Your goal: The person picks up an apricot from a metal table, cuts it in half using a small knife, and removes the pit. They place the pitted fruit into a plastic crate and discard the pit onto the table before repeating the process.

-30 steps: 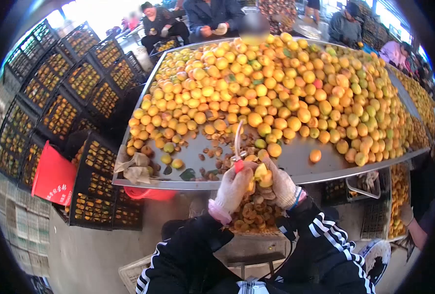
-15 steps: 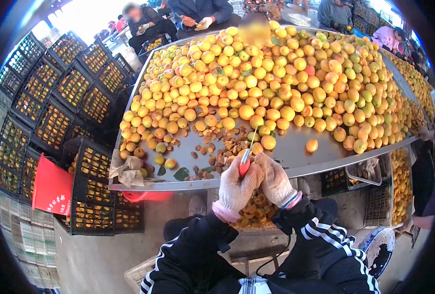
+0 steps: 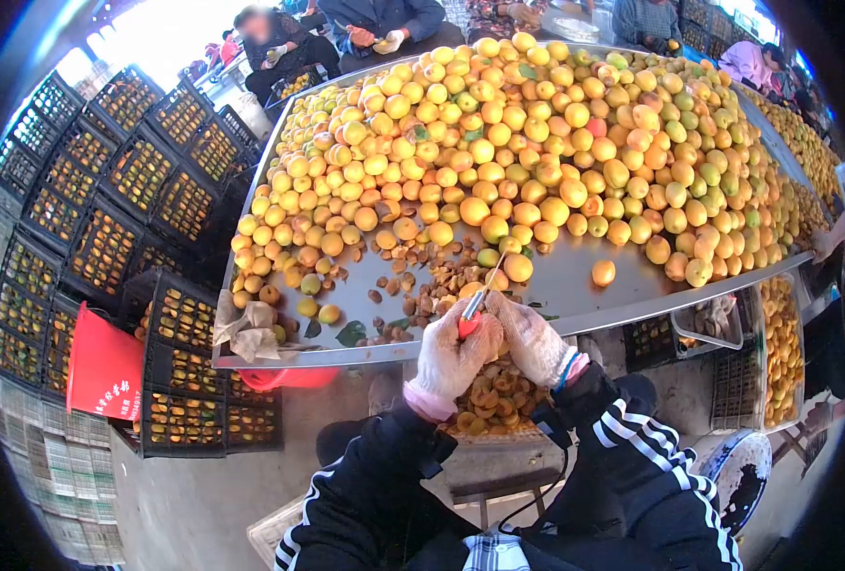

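A steel counter carries a heap of yellow-orange apricots. The white writing on the red bin is too small to read. At the counter's near edge the gloved left hand grips a knife, its red handle low and its thin blade slanting up-right toward the heap. The right hand curls beside it, its contents hidden.

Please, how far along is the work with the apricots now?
Done: loose pits lie on the metal tray, and halved apricots pile up below its edge. In hand: the left hand grips a red-handled knife against the right hand; what it cuts is hidden. Left: a big heap of whole apricots, plus full crates.
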